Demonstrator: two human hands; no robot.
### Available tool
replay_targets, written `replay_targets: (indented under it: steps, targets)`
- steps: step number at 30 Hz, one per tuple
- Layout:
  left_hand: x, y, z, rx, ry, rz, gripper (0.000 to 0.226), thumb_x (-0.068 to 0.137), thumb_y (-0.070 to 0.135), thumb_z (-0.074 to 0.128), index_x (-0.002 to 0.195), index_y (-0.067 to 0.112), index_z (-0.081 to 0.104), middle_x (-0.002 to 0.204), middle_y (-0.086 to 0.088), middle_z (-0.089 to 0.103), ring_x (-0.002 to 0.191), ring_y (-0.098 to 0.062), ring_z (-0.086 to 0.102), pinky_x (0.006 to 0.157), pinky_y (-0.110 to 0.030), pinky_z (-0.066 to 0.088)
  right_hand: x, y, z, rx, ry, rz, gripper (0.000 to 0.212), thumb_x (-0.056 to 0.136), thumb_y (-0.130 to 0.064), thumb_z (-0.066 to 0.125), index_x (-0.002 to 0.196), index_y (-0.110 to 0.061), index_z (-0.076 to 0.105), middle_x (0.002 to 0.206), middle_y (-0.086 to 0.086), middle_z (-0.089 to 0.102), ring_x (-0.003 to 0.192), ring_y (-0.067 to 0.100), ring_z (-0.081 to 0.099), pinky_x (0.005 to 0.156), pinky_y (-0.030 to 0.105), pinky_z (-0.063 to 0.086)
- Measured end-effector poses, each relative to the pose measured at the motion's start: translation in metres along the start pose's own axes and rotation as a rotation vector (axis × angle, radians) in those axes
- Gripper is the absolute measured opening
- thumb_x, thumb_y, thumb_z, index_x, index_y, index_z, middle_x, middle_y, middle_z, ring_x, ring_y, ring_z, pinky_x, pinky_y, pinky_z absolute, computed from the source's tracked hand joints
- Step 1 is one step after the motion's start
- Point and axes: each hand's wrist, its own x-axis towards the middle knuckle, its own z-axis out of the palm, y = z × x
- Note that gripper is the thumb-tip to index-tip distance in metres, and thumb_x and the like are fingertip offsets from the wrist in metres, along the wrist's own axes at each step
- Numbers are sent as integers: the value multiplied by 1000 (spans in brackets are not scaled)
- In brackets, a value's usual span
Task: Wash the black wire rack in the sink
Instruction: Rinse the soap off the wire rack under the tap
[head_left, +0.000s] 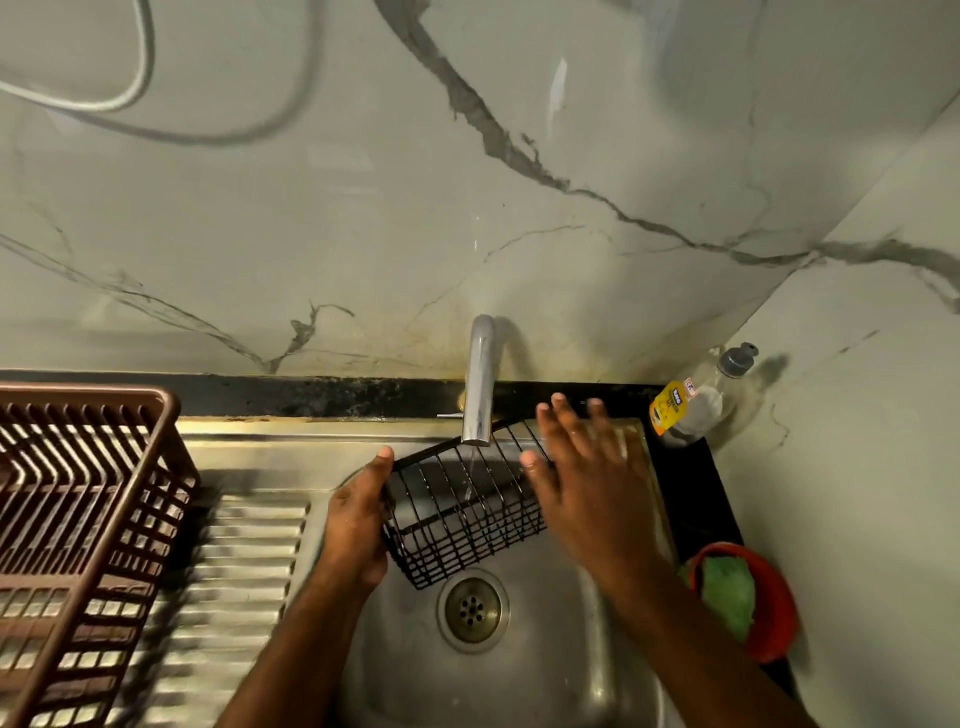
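Note:
The black wire rack (457, 512) hangs tilted over the steel sink (524, 670), under the chrome tap (480, 384). A thin stream of water runs from the spout onto its bars. My left hand (358, 525) grips the rack's left end, thumb on the top rim. My right hand (587, 478) lies flat with fingers spread over the rack's right end and hides that part. Just below the rack sits the round drain (471, 609).
A brown plastic dish basket (78, 525) stands on the ribbed drainboard (234, 587) at the left. A dish soap bottle (693, 402) stands in the back right corner. On the right counter sits a red bowl (774, 608) with a green scrub pad. Marble wall rises behind.

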Motion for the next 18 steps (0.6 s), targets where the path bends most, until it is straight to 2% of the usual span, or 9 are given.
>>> replay_targets:
  steps: [2,3,5,7,9,12,15,17,18]
  targets:
    - [-4,-3,0,11,7,-11,30,104,33,51,89,11,65,60,4,70,56,-8,67,51,-28,54,-3,15,4,143,35,-10,63,101,-63,19,158,-35,22,167,-13,12,157,18,6,125,52,14]
    - [-8,-6,1,-2,21,-34,26,102,35,53,90,15,64,63,5,70,64,-11,66,58,-33,54,-6,15,8,301,82,-14,65,101,-61,26,159,-32,24,168,-12,14,156,16,9,125,47,18]
    - [-11,-17,-3,-71,75,-121,22,98,41,59,97,20,64,86,0,67,84,-19,59,73,-43,49,-15,12,19,678,192,66,71,98,-58,41,160,-29,22,168,-9,18,154,10,15,121,31,27]
    - [-14,-28,-10,-151,114,-203,31,92,46,66,106,19,63,98,-3,60,89,-21,55,71,-46,47,-23,10,28,948,212,277,80,90,-71,45,159,-37,23,166,-11,21,151,7,23,113,24,33]
    - [-18,-35,-17,-172,153,-280,40,88,47,69,111,14,64,94,-6,61,84,-23,55,66,-44,47,-28,13,32,1066,83,409,80,80,-85,41,149,-45,38,154,-13,44,144,12,39,105,25,41]
    - [-27,-36,-25,-181,155,-349,37,88,46,68,99,10,67,72,-6,68,75,-24,55,70,-42,47,-27,27,46,1144,-155,381,51,82,-73,57,128,-52,55,122,-30,64,126,2,56,91,14,45]
    - [-34,-42,-32,-261,168,-419,37,93,47,61,88,11,65,53,-6,65,65,-26,57,64,-39,48,-24,41,53,1321,-237,395,70,72,-68,74,136,-46,55,138,-19,59,132,4,53,101,31,49]
    - [-37,-52,-35,-328,149,-467,44,93,54,59,89,11,65,65,-10,66,66,-29,61,68,-48,53,-26,40,58,1423,-244,495,80,61,-71,79,132,-46,57,140,-13,58,129,10,55,97,40,53]
    - [-39,-57,-35,-347,150,-488,48,88,59,61,94,12,66,79,-14,66,77,-34,62,72,-57,54,-30,35,60,1490,-274,542,84,54,-73,84,129,-48,56,140,-10,58,127,14,57,94,45,55]
